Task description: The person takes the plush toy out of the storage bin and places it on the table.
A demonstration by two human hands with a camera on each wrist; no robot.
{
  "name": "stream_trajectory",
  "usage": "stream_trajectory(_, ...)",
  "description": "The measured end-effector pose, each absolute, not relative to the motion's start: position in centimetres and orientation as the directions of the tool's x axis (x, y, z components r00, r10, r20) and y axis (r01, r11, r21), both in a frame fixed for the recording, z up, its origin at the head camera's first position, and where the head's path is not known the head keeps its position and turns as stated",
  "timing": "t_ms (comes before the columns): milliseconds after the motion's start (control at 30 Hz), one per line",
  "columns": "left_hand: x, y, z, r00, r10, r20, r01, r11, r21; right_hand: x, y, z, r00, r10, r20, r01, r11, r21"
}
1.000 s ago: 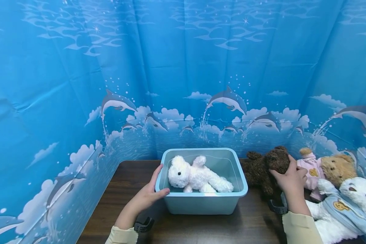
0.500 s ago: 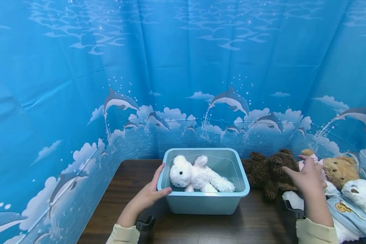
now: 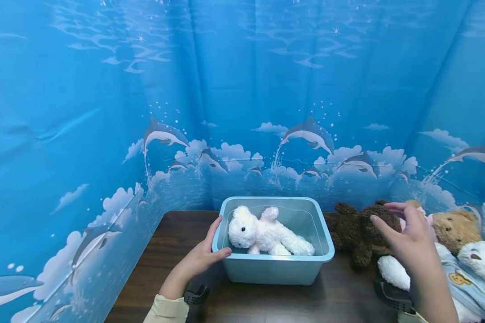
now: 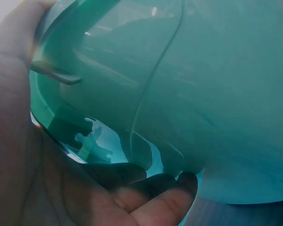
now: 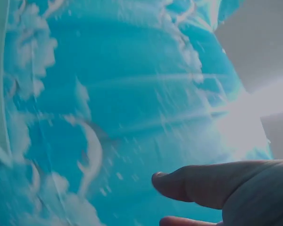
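Observation:
A light blue plastic tub [image 3: 272,271] stands on the table. Inside lies a white plush toy [image 3: 262,231] on its side. My left hand [image 3: 200,258] holds the tub's left front corner. In the left wrist view, the fingers [image 4: 155,200] of that hand lie against the tub's outer wall [image 4: 217,94]. A dark brown teddy bear [image 3: 347,226] lies to the right of the tub. Over its head hovers my right hand [image 3: 414,240], fingers and thumb spread, holding nothing. In the right wrist view, the thumb [image 5: 193,183] shows against the curtain.
At the right lie a tan teddy bear [image 3: 456,229] and a white bear [image 3: 482,260] in a light blue top, close together. A blue dolphin-print curtain [image 3: 242,112] rises behind the dark wooden table [image 3: 157,251].
My right hand has let go of the brown bear's head and drawn back to the right. The brown bear now lies slightly turned. My left hand stays on the tub.

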State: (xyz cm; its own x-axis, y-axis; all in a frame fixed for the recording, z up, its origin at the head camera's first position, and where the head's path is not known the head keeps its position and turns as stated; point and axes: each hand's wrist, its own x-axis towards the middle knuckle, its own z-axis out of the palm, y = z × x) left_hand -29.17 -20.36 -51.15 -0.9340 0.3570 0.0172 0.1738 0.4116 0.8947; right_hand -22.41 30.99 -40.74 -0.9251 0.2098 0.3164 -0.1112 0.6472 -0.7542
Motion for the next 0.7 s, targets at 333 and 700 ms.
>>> stream_trajectory(333, -29.1, -19.8, -51.8, -0.932, 0.361, 0.018, 0.170, 0.394, 0.903, -24.7, 25.0, -38.6, -0.976, -0.098, 0.193, -0.214, 0.550, -0.807)
stream_trajectory(700, -29.3, -20.2, -51.0, -0.933, 0.357, 0.036, 0.190, 0.408, 0.893, -31.2, 17.8, -35.6, -0.922, -0.360, 0.140, -0.298, 0.432, -0.851)
